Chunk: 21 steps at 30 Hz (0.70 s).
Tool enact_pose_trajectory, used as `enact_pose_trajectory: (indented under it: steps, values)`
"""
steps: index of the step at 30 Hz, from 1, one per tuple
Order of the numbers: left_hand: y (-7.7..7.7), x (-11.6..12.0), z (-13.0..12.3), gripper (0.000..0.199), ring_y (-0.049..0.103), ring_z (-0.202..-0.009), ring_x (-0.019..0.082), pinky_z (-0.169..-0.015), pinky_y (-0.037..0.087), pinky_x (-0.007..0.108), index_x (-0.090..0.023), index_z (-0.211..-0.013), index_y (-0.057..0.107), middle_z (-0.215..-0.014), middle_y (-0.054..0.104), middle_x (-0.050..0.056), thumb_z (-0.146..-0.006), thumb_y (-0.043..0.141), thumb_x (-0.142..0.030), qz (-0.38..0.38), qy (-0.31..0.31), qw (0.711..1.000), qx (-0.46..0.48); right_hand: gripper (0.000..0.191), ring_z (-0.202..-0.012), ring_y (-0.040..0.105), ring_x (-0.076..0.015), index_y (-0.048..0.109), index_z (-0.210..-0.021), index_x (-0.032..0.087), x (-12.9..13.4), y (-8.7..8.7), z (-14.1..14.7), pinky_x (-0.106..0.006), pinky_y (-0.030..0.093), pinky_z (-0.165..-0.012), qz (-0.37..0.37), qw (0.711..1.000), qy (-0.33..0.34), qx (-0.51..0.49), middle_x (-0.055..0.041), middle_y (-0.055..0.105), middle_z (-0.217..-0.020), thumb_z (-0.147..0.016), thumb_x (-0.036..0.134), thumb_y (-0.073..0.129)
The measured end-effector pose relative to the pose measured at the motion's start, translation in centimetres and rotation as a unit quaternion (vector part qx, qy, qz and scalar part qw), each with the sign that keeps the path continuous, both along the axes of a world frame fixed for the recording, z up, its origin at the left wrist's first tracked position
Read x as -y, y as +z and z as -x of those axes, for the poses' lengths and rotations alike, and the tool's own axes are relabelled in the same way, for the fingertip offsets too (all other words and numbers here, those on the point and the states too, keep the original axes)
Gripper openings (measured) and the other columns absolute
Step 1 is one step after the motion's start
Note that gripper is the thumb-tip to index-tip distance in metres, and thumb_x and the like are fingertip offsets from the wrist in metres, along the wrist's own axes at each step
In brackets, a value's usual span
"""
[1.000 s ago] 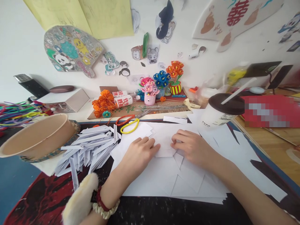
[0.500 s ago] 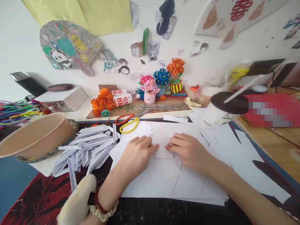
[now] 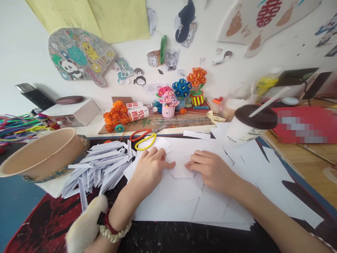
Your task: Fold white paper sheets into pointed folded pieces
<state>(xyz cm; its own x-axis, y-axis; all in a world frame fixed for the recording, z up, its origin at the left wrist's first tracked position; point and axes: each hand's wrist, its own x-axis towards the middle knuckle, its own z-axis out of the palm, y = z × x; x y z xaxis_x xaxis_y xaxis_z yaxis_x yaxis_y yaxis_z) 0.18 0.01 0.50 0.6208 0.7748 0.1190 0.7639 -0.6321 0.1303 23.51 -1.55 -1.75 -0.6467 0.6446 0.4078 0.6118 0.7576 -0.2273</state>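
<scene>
A small folded piece of white paper [image 3: 181, 171] lies between my hands on larger white sheets [image 3: 171, 203]. My left hand [image 3: 151, 167] rests at its left side, thumb stretched out over the paper's edge and fingers bent apart. At the right edge, my right hand [image 3: 209, 167] has its fingers curled together with the thumb, pinching the paper; the exact grip is partly hidden. Left of my left hand is a heap of folded paper strips [image 3: 105, 163]. Beyond it lie scissors [image 3: 145, 141] with red and yellow handles.
A lidded cup [image 3: 244, 130] with a straw stands right, on loose paper. A round tan container [image 3: 42, 154] tilts at far left. Craft flowers [image 3: 168, 100] and bottles [image 3: 139, 113] line the back. A red packet [image 3: 305, 124] lies at far right.
My left hand has shifted slightly left, its thumb drawing back along the paper and its fingers lifting a little. The right hand stays at the paper's right edge.
</scene>
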Motion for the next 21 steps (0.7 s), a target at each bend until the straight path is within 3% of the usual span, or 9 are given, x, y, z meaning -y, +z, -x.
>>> enact_pose_trajectory:
  steps: [5, 8, 11, 14, 17, 19, 21]
  values:
    - [0.3, -0.3, 0.4, 0.057, 0.05, -0.084, 0.019, -0.075, 0.035, 0.035, -0.04, -0.101, 0.073, -0.09, 0.059, 0.002, -0.082, 0.045, 0.005, 0.036, 0.001, 0.999, 0.007, 0.036, -0.067, 0.045, -0.0171, 0.066, -0.076, 0.014, -0.2, -0.1, 0.0, -0.03, 0.031, -0.058, 0.01, 1.0, 0.002, -0.006, -0.0038, 0.056, -0.068, -0.079, -0.006, 0.037]
    - [0.5, -0.4, 0.5, 0.055, 0.05, -0.082, 0.02, -0.073, 0.035, 0.034, -0.039, -0.099, 0.074, -0.089, 0.061, 0.002, -0.081, 0.046, 0.005, 0.017, -0.008, 1.0, 0.001, 0.036, -0.066, 0.044, -0.0174, 0.067, -0.075, 0.014, -0.2, -0.1, 0.1, -0.03, 0.032, -0.058, 0.017, 1.0, -0.001, -0.003, -0.0036, 0.054, -0.066, -0.076, -0.007, 0.038]
    - [0.6, -0.4, 0.7, 0.043, 0.052, -0.082, 0.021, -0.07, 0.036, 0.035, -0.031, -0.084, 0.077, -0.086, 0.065, 0.002, -0.079, 0.049, 0.002, -0.019, -0.008, 1.0, 0.011, 0.039, -0.066, 0.045, -0.0179, 0.068, -0.078, 0.013, 0.0, 0.0, 0.1, -0.03, 0.034, -0.058, 0.039, 0.999, -0.01, -0.008, -0.0038, 0.054, -0.067, -0.07, -0.01, 0.038]
    - [0.6, -0.4, 0.8, 0.036, 0.056, -0.08, 0.019, -0.068, 0.039, 0.032, -0.022, -0.067, 0.073, -0.088, 0.068, 0.002, -0.075, 0.05, 0.004, -0.032, 0.013, 0.996, 0.081, 0.044, -0.072, 0.05, -0.0187, 0.07, -0.084, 0.014, 0.1, 0.2, 0.1, -0.03, 0.038, -0.061, 0.092, 0.995, -0.027, -0.031, -0.0044, 0.058, -0.073, -0.068, -0.012, 0.038]
    - [0.8, -0.1, 0.3, 0.032, 0.059, -0.084, 0.017, -0.073, 0.044, 0.031, -0.021, -0.081, 0.073, -0.094, 0.068, 0.003, -0.082, 0.048, -0.001, -0.013, 0.013, 0.986, 0.163, 0.043, -0.085, 0.057, -0.0192, 0.069, -0.096, 0.018, 0.0, 0.7, -0.1, -0.031, 0.044, -0.071, 0.165, 0.982, -0.05, -0.078, -0.0044, 0.065, -0.086, -0.078, -0.007, 0.04]
    - [1.0, 0.1, -0.2, 0.022, 0.059, -0.087, 0.019, -0.077, 0.045, 0.032, -0.021, -0.095, 0.071, -0.095, 0.067, 0.004, -0.087, 0.053, -0.012, 0.009, 0.004, 0.986, 0.167, 0.028, -0.091, 0.058, -0.0196, 0.068, -0.101, 0.021, -0.2, 1.0, -0.2, -0.033, 0.046, -0.077, 0.201, 0.971, -0.074, -0.106, -0.0043, 0.066, -0.094, -0.087, 0.006, 0.048]
    - [1.2, 0.2, -0.6, 0.013, 0.058, -0.087, 0.02, -0.076, 0.045, 0.033, -0.02, -0.093, 0.069, -0.092, 0.067, 0.005, -0.087, 0.058, -0.022, 0.024, 0.005, 0.99, 0.139, 0.015, -0.093, 0.058, -0.02, 0.067, -0.098, 0.022, -0.4, 1.1, -0.4, -0.035, 0.046, -0.08, 0.227, 0.962, -0.089, -0.122, -0.0042, 0.067, -0.096, -0.089, 0.019, 0.056]
